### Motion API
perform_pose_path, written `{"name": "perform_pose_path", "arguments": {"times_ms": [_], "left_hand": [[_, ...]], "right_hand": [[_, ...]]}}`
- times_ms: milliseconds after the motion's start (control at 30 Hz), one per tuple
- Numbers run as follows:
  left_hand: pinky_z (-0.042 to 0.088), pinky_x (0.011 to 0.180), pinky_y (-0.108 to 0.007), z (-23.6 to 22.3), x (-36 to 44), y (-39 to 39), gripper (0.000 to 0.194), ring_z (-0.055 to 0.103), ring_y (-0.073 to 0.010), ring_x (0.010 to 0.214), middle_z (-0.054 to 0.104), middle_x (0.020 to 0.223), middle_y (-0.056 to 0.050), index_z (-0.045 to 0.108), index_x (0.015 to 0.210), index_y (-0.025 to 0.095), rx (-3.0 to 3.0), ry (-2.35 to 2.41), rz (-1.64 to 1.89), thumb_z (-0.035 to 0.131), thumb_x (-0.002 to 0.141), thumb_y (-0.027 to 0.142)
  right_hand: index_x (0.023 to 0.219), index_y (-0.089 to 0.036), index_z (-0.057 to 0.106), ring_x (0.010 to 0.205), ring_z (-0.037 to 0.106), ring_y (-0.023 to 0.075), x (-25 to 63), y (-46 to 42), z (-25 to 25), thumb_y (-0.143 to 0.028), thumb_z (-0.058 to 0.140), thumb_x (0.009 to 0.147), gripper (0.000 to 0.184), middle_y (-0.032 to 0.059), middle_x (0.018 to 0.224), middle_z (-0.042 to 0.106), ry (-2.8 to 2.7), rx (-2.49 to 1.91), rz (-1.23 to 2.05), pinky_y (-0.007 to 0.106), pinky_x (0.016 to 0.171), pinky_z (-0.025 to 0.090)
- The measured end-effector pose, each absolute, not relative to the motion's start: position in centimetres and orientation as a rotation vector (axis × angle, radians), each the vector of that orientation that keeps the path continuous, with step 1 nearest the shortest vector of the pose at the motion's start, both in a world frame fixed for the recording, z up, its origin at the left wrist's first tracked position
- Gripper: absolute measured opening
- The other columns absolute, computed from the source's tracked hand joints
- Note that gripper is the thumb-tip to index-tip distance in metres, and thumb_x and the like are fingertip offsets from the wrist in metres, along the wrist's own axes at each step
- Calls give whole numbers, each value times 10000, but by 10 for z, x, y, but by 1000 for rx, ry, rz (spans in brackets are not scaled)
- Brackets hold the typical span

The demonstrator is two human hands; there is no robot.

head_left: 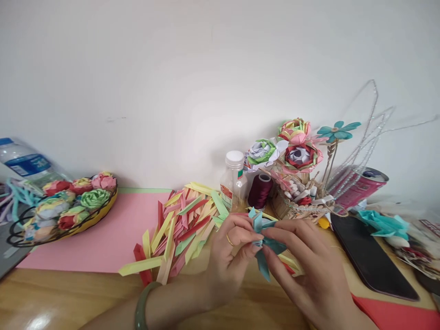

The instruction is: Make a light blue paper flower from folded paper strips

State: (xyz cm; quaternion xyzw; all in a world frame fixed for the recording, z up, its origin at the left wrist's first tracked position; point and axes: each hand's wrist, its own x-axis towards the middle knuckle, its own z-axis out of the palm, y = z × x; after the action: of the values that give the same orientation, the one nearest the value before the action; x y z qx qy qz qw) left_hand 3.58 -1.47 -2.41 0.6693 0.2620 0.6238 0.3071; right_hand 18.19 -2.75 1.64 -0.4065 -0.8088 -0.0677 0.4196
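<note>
Between my two hands is a blue folded-paper flower (263,265), its pointed petals sticking out above and below my fingers. My left hand (230,261), with a ring on one finger and a green bangle on the wrist, pinches its left side. On the other side, my right hand (305,261) grips the petals between thumb and fingers. The centre of the flower is partly hidden by my fingertips. Just behind my left hand lies a loose pile of folded paper strips (187,220) in yellow, pink, red and green.
A wire basket of paper flowers (99,220) stands left on pink paper (134,229). Behind my hands are a clear bottle (234,183), a maroon thread spool (260,191) and a flower-filled basket (285,211). A black phone (374,259) and red paper (388,314) lie right.
</note>
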Motion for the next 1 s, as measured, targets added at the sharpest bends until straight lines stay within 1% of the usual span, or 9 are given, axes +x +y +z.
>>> {"name": "perform_pose_path", "arguments": {"times_ms": [67, 167, 267, 367, 467, 633, 733, 833, 1000], "left_hand": [[488, 726, -297, -24, 36, -14, 153, 539, -148, 841, 502, 857, -36, 599, 896, 211, 1757, 715, 1673, 500, 827, 117], [483, 747, -296, -24, 35, -13, 186, 536, -158, 895, 501, 868, -37, 599, 915, 212, 1813, 711, 1736, 489, 824, 95], [480, 770, -304, -24, 34, -11, 167, 540, -160, 894, 516, 833, -33, 594, 901, 207, 1909, 696, 1785, 498, 818, 98], [487, 762, -303, -24, 34, -9, 142, 556, -160, 870, 536, 786, -27, 591, 859, 202, 1991, 687, 1806, 510, 811, 97], [485, 773, -303, -24, 34, -8, 157, 561, -159, 876, 551, 772, -25, 590, 833, 204, 2055, 689, 1826, 514, 800, 71], [489, 742, -291, -23, 33, -9, 161, 561, -146, 827, 531, 766, -19, 578, 828, 202, 2019, 709, 1813, 516, 793, 58], [487, 723, -280, -24, 34, -9, 161, 556, -140, 816, 520, 767, -16, 572, 826, 198, 1967, 710, 1808, 505, 795, 55], [484, 717, -272, -25, 35, -9, 146, 550, -141, 827, 519, 779, -17, 566, 825, 193, 1925, 704, 1800, 509, 794, 62], [469, 730, -266, -27, 36, -9, 159, 538, -125, 808, 512, 789, -10, 557, 832, 190, 1884, 675, 1788, 510, 790, 45]], "right_hand": [[836, -187, 588, 685, 567, 171, 183, -28, 16, -196, 525, 805, 71, 52, 758, 599, -1994, -1051, -148, 286, 572, 449], [769, -199, 562, 574, 552, 144, 186, -28, 18, -223, 488, 837, 104, 21, 654, 592, -1932, -1139, -28, 251, 498, 451], [712, -207, 564, 498, 542, 122, 188, -26, 21, -257, 485, 843, 161, -2, 597, 597, -1895, -1203, 239, 212, 429, 443], [668, -197, 580, 477, 537, 115, 188, -24, 24, -303, 533, 811, 185, -10, 554, 592, -1832, -1218, 519, 194, 409, 445], [676, -185, 599, 467, 523, 106, 188, -23, 23, -328, 585, 772, 174, -17, 533, 573, -1730, -1198, 704, 185, 416, 452], [713, -180, 619, 557, 561, 117, 191, -23, 20, -327, 620, 756, 153, -1, 613, 600, -1626, -1227, 826, 195, 495, 482], [721, -179, 631, 585, 586, 127, 192, -23, 19, -332, 628, 749, 156, 9, 644, 627, -1572, -1231, 888, 200, 516, 490], [691, -175, 642, 576, 599, 142, 190, -22, 21, -355, 650, 717, 183, 19, 637, 645, -1505, -1240, 916, 214, 512, 496], [670, -177, 645, 625, 617, 162, 186, -25, 27, -421, 656, 693, 245, 27, 661, 660, -1415, -1361, 947, 233, 564, 506]]}}
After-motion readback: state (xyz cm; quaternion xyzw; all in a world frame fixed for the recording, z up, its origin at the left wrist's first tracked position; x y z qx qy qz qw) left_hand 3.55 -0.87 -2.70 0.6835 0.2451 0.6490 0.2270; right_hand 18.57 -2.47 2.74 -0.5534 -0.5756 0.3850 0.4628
